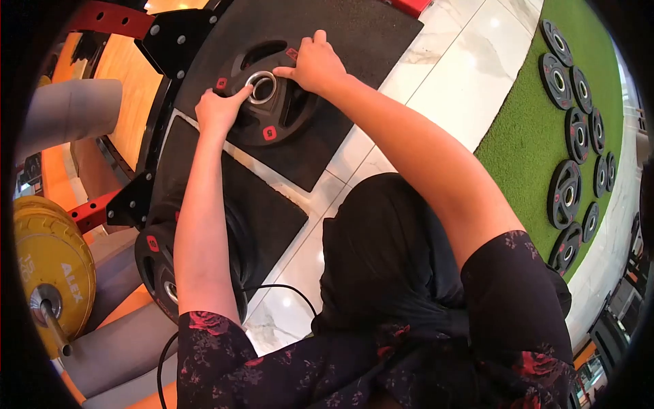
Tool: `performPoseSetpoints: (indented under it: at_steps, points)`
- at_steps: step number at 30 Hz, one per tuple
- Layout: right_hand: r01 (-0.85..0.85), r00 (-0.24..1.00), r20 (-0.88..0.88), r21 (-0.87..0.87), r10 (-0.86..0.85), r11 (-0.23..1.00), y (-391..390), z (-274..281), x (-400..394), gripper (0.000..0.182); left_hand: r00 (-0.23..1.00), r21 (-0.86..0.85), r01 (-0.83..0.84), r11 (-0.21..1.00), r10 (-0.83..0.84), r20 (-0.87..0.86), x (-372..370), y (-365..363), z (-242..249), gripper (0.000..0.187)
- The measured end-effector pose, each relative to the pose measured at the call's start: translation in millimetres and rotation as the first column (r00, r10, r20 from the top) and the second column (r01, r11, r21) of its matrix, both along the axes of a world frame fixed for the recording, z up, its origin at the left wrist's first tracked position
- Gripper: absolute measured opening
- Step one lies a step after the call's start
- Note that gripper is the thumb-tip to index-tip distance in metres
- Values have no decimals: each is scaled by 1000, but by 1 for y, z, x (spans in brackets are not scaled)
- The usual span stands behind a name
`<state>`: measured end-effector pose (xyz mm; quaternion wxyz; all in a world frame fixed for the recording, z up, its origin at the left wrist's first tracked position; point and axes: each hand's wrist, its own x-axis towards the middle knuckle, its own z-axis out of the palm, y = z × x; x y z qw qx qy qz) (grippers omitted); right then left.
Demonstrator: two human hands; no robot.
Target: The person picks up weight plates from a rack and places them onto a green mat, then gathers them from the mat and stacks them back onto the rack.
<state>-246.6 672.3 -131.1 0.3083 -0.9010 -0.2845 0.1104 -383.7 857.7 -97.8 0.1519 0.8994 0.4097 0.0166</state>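
A black weight plate (269, 117) with red number labels and a shiny metal centre ring (274, 88) lies flat on a dark rubber mat. At its left side, my left hand (221, 111) holds the plate, with the thumb stretched to the ring and the other fingers mostly hidden. My right hand (320, 66) holds the upper right part, its thumb also pointing at the ring and its fingers curled over the plate. Whether another plate lies underneath cannot be seen.
More black plates (160, 266) sit beside my left forearm. A yellow plate (58, 273) on a bar stands at the lower left, near a black and red rack frame (167, 41). Several black plates (565, 194) rest on green turf (518, 129) at the right.
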Motion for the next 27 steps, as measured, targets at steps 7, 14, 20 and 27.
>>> performPoseSetpoints:
  at_steps: [7, 14, 20, 27]
  points:
    - [20, 999, -29, 21, -20, 1000, -14, 1, -6, 86, 997, -47, 82, 996, -83, -8, -5, -2, 2, 99]
    - [52, 971, -235, 18, -47, 998, -101, 26, 15, 98, 982, 169, 133, 976, -154, 112, 14, -10, -16, 99]
    - [242, 957, -170, 15, -236, 970, -244, 46, 46, 98, 843, -46, 453, 890, -411, 348, 118, -173, 13, 80]
    - [564, 826, -54, 88, -561, 821, -477, 83, 62, 94, 661, -132, 728, 672, -640, 391, 213, -433, 49, 79]
